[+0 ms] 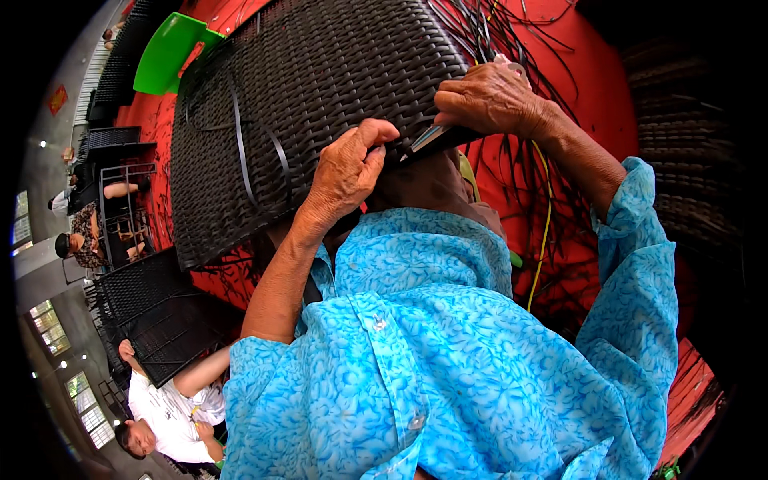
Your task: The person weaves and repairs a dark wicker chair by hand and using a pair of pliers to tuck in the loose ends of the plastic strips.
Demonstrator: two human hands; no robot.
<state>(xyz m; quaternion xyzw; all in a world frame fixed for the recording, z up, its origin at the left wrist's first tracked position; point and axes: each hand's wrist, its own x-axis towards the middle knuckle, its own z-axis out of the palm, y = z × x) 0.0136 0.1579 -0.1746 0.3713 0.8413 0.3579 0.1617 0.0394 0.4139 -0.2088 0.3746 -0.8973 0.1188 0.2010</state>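
Both hands gripped the dark woven panel (312, 104) held before the person's chest, left hand (348, 172) pinching a flat strip (428, 138), right hand (488, 100) clamping the edge; a slackened pinch risked loosening the weave.

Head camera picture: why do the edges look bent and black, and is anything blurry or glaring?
Head view: a fisheye lens bows straight lines near the rim and leaves black corners. The left hand, right hand and dark woven panel are sharp and evenly lit; the red floor looks very saturated, and the windows at far left glare white.
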